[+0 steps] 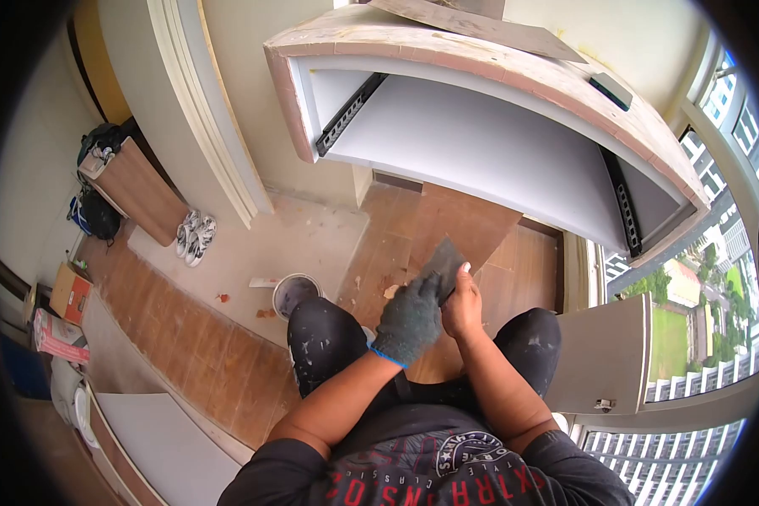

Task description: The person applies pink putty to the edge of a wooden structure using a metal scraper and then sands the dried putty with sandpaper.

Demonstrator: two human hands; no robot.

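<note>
A dark grey flat sheet (pixel 447 256), like sandpaper or a thin plate, is held up in front of my knees. My left hand (pixel 410 319), in a grey-green glove with a blue cuff, is closed on its lower left edge. On the other side, my bare right hand (pixel 462 304) grips the sheet's right edge, with the thumb pointing up. Both hands touch or nearly touch each other. Beyond them hangs a curved white cabinet (pixel 481 139) with an open front and a black drawer rail (pixel 352 115) at each side. Its edge is pinkish.
A round bucket (pixel 298 291) stands beside my left knee. Patterned shoes (pixel 196 238) and a wooden box-like unit (pixel 137 192) are at the left. On the cabinet top lie a board (pixel 481 32) and a dark green block (pixel 610 91). A cabinet door (pixel 594 358) stands at the right, near the windows.
</note>
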